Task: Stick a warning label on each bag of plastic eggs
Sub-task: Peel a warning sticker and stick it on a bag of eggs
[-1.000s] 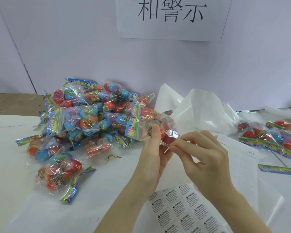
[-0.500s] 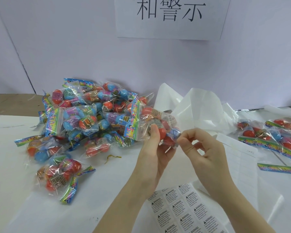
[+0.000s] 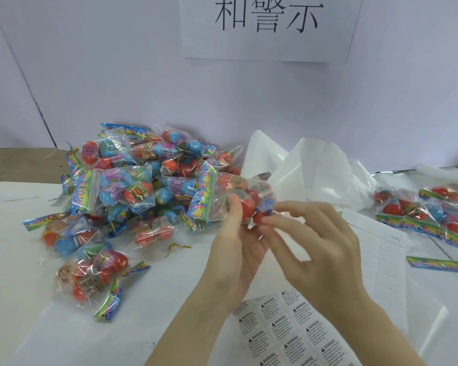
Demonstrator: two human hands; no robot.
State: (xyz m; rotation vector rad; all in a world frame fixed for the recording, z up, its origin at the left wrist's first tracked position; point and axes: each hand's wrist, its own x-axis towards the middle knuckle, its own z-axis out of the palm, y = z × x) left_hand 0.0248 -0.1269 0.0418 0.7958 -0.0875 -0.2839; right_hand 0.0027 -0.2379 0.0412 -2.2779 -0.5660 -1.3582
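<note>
Egg bag [image 3: 233,196] gripped by left hand [image 3: 236,247].

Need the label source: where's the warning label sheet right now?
Head view, bottom centre-right: the warning label sheet lies flat on the white table, under both forearms.

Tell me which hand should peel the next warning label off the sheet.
Right, probably. The left hand grips the bag of eggs, thumb on top, so it is occupied. The right hand has relaxed fingers at the bag's end, apparently holding nothing, and hangs right above the label sheet.
</note>
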